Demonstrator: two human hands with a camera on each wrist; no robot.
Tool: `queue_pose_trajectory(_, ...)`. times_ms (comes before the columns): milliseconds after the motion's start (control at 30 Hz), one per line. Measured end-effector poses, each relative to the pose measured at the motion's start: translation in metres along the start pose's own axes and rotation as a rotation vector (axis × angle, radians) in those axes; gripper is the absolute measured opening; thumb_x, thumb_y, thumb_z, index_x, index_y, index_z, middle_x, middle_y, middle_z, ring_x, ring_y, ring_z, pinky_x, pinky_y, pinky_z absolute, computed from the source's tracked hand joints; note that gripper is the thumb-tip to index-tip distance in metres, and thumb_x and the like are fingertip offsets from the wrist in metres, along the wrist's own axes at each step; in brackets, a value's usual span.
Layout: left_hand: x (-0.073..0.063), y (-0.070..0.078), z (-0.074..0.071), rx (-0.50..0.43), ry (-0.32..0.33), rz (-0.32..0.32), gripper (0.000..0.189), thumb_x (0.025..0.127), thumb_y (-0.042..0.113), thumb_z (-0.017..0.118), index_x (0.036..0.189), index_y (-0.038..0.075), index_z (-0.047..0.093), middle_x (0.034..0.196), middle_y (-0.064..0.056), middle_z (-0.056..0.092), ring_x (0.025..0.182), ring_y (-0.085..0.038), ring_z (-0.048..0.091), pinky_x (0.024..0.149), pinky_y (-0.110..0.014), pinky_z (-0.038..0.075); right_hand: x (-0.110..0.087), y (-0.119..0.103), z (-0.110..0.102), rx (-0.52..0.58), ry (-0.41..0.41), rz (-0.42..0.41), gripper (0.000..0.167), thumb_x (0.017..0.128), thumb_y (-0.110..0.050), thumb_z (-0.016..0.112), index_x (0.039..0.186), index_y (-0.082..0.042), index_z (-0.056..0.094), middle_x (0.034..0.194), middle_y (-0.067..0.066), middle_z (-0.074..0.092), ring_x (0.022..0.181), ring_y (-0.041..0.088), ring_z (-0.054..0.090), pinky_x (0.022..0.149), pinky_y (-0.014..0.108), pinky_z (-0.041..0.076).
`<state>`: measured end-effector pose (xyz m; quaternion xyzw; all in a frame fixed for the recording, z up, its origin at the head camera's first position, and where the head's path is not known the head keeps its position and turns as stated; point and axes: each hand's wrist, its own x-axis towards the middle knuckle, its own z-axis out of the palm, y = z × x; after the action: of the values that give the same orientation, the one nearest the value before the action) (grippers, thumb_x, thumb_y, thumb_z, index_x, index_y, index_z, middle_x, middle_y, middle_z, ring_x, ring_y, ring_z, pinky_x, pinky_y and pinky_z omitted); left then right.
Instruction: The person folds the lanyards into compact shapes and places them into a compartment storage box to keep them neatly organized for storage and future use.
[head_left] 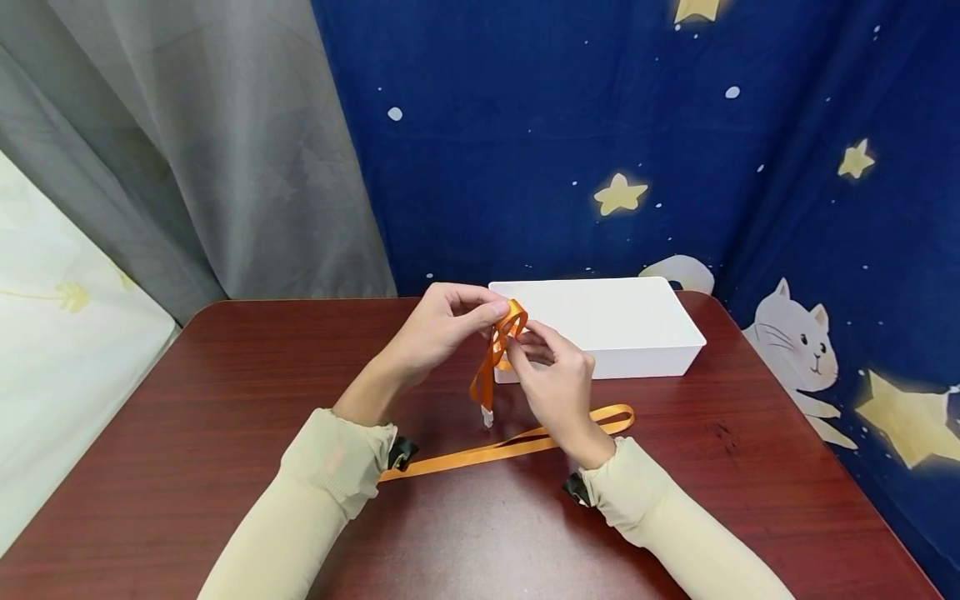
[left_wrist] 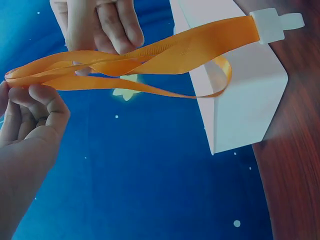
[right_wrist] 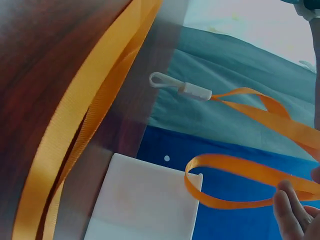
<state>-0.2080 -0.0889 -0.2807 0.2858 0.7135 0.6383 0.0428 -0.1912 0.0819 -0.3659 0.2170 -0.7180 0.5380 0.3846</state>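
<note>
An orange lanyard (head_left: 483, 371) hangs gathered from both hands above the table, its ribbon folded into loops. Its white plastic clip (left_wrist: 270, 26) dangles at the lower end. My left hand (head_left: 453, 321) pinches the top of the folded ribbon between thumb and fingertips. Lower on the right side, my right hand (head_left: 555, 379) holds the ribbon near the loops with thumb and fingers. In the left wrist view, one right-hand finger passes behind the strands. A narrow ribbon loop (right_wrist: 220, 204) sticks out past the right fingers in the right wrist view.
A second orange lanyard (head_left: 480, 456) lies across the dark red wooden table (head_left: 247, 417) under the forearms. Behind the hands, at the back right, a white box (head_left: 600, 321) stands near the table's far edge. Grey and blue curtains (head_left: 525, 150) hang behind.
</note>
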Motion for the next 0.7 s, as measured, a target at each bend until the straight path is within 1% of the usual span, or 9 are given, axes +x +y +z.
queue_pose_trajectory(133,-0.0018,0.0013,0.0004,0.003,-0.006,-0.004,0.021,0.099,0.014,0.062,0.106,-0.002,0.073,0.092,-0.011,0.070,0.079,-0.023,0.062,0.075,-0.033,0.054,0.0012,0.0003,0.0051,0.015,0.012,-0.007,0.030,0.081,-0.003,0.081,0.109,0.005,0.072,0.091,0.018,0.074,0.074,0.025,0.074,0.069,0.032,0.059)
queue_pose_trajectory(300,-0.0033,0.0015,0.0008,0.001,-0.009,0.000,0.020,0.098,0.012,0.062,0.106,-0.003,0.073,0.091,-0.010,0.071,0.078,-0.024,0.062,0.073,-0.034,0.055,0.0017,0.0019,0.0080,0.007,0.013,-0.053,0.029,0.081,-0.006,0.082,0.107,0.003,0.073,0.093,0.015,0.074,0.076,0.023,0.074,0.069,0.030,0.059)
queue_pose_trajectory(400,-0.0036,0.0013,0.0009,0.001,-0.014,0.002,0.019,0.098,0.013,0.063,0.105,-0.002,0.074,0.091,-0.011,0.071,0.078,-0.027,0.062,0.073,-0.034,0.055,0.0016,0.0031,0.0088,-0.011,0.016,-0.082,0.027,0.081,-0.008,0.082,0.105,0.002,0.074,0.092,0.014,0.075,0.074,0.022,0.074,0.067,0.030,0.059)
queue_pose_trajectory(467,-0.0037,0.0013,0.0004,0.004,-0.014,0.002,0.019,0.098,0.014,0.064,0.104,-0.001,0.074,0.091,-0.011,0.071,0.080,-0.031,0.062,0.073,-0.035,0.055,0.0018,0.0041,0.0088,-0.018,0.012,-0.100,0.025,0.081,-0.007,0.082,0.103,0.002,0.074,0.091,0.013,0.075,0.072,0.021,0.074,0.066,0.032,0.059)
queue_pose_trajectory(567,-0.0035,0.0014,-0.0008,0.008,-0.010,0.001,0.019,0.098,0.015,0.064,0.104,0.000,0.074,0.093,-0.011,0.071,0.082,-0.035,0.062,0.074,-0.036,0.055,0.0022,0.0058,0.0079,-0.033,-0.003,-0.116,0.020,0.082,-0.006,0.081,0.100,0.000,0.075,0.084,0.010,0.074,0.066,0.019,0.070,0.059,0.032,0.058)
queue_pose_trajectory(633,-0.0032,0.0017,-0.0018,0.010,-0.003,-0.002,0.019,0.098,0.014,0.064,0.103,-0.001,0.074,0.092,-0.011,0.071,0.081,-0.033,0.062,0.074,-0.035,0.055,0.0026,0.0072,0.0066,-0.025,-0.024,-0.103,0.018,0.082,-0.004,0.081,0.098,-0.002,0.075,0.079,0.007,0.072,0.061,0.017,0.065,0.054,0.030,0.054)
queue_pose_trajectory(700,-0.0027,0.0021,-0.0025,0.007,0.004,-0.002,0.019,0.098,0.013,0.064,0.103,-0.002,0.074,0.091,-0.010,0.071,0.079,-0.028,0.061,0.073,-0.033,0.055,0.0028,0.0084,0.0053,-0.024,-0.047,-0.081,0.015,0.081,-0.002,0.081,0.095,-0.002,0.075,0.076,0.006,0.069,0.058,0.016,0.059,0.050,0.028,0.048)
